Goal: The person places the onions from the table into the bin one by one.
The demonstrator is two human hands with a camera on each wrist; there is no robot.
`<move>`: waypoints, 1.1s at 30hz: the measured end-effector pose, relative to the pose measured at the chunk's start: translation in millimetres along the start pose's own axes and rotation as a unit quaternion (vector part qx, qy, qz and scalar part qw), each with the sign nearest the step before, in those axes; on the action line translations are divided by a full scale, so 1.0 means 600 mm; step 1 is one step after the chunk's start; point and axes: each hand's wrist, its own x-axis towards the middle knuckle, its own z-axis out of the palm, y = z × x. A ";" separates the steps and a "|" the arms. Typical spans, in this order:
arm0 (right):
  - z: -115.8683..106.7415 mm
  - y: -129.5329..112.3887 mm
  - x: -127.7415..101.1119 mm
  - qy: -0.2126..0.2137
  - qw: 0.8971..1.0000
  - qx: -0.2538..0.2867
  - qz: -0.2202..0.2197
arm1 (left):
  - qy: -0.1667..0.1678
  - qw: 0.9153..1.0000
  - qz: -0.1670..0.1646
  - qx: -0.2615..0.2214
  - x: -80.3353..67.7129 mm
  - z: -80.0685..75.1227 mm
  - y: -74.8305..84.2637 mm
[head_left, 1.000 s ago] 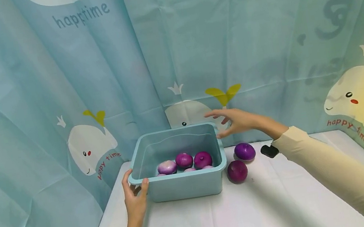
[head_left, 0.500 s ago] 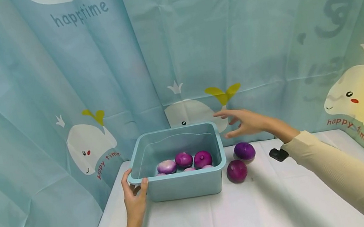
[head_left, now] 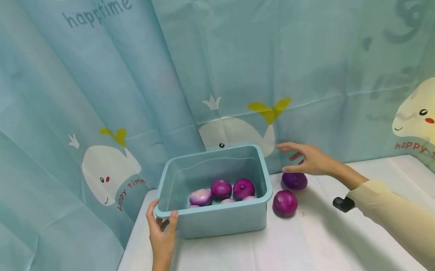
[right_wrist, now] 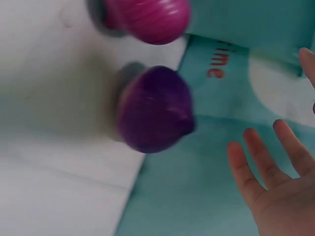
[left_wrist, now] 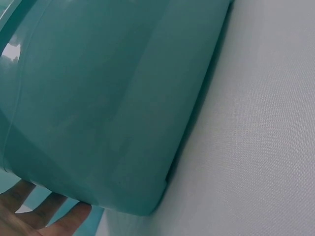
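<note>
My left hand holds the front left corner of a light blue plastic bin, thumb at the front and fingers along the side. In the left wrist view its fingers lie against the bin wall. Several red onions, among them a pale purple one and a magenta one, lie inside. Above a dark purple onion on the table, my right hand hovers with fingers spread and nothing in them. The right wrist view shows that onion apart from the fingers.
A magenta onion sits on the white table, just right of the bin and in front of the dark purple one. A light blue curtain with printed whales hangs behind the table and along both sides.
My right hand has moved right and down, from beside the bin's right rim to over the dark purple onion. My left hand has stayed on the bin's corner.
</note>
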 end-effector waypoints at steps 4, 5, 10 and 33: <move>0.015 0.027 -0.014 0.013 1.000 0.000 0.012 | -0.001 1.000 0.003 -0.002 0.001 0.000 0.001; 0.018 0.033 -0.017 0.017 1.000 0.001 0.014 | -0.001 1.000 0.004 -0.003 0.001 0.000 0.001; 0.039 0.065 -0.030 0.033 0.999 -0.002 0.016 | 0.001 1.000 0.002 -0.005 0.002 0.000 0.000; 0.078 0.110 -0.056 -0.011 0.997 0.020 0.074 | 0.003 1.000 0.000 -0.002 0.001 0.000 -0.003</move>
